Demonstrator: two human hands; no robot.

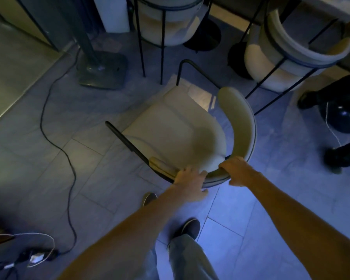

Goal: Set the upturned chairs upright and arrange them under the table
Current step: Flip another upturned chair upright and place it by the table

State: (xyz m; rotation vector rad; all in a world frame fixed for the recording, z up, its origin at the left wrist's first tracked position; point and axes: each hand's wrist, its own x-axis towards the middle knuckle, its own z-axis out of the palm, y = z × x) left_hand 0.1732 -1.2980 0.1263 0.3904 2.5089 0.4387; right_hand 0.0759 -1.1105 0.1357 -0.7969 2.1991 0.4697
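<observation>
The cream upholstered chair with a thin black metal frame (176, 126) sits in the middle of the grey tiled floor (251, 229). Its seat faces up, and its curved backrest sweeps from 2 o'clock round to 6 o'clock. Whether all its legs touch the floor cannot be told.

Both hands grip the backrest at its near end. The left hand (190, 181) wraps the rim, fingers over the top and thumb below. The right hand (237, 170), just beside it toward 3 o'clock, curls tightly over the top edge.

At 12 o'clock stands a second cream round-backed chair on black legs (170, 27). At 2 o'clock a third cream chair (287, 57) stands below the pale table top (331, 8), with a black round pedestal base (206, 39) between the 2.

At 10 o'clock is a grey square stand base (101, 71). A black cable (55, 142) trails from it toward 8 o'clock.

At 3 o'clock are another person's black shoes (309, 99) and a dark glossy ball (346, 118). At 6 o'clock are the wearer's own dark shoes (190, 227) and grey trousers (190, 259).
</observation>
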